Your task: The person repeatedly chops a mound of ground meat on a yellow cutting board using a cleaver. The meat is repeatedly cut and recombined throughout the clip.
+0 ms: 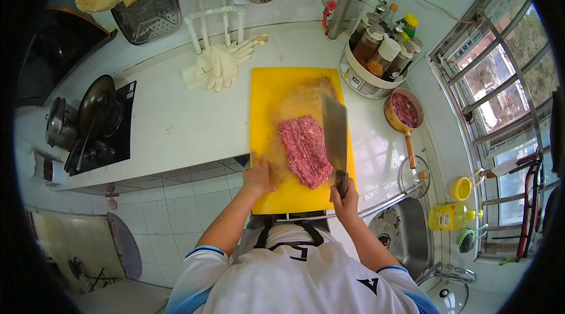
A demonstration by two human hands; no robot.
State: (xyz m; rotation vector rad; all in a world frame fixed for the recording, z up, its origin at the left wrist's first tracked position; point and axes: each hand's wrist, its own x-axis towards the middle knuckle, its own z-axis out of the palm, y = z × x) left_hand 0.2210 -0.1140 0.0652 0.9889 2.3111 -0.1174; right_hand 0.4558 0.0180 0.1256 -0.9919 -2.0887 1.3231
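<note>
My right hand [346, 201] grips the dark handle of a broad cleaver [335, 131], whose blade points away from me along the right side of a mound of minced meat [305, 150]. The pinkish-red mince lies on a yellow cutting board [276, 86] that bears brownish smears. My left hand [259, 176] rests with fingers spread on the board's left edge, left of the mince, and holds nothing. Whether the blade touches the meat or the board cannot be told.
A round rack [366, 84] of seasoning bottles and a pan [388, 113] of red meat stand right of the board. A glass lid [415, 177] lies near the sink [408, 225]. Pale rubber gloves [220, 67] lie at the back left. The stove [126, 137] holds pots.
</note>
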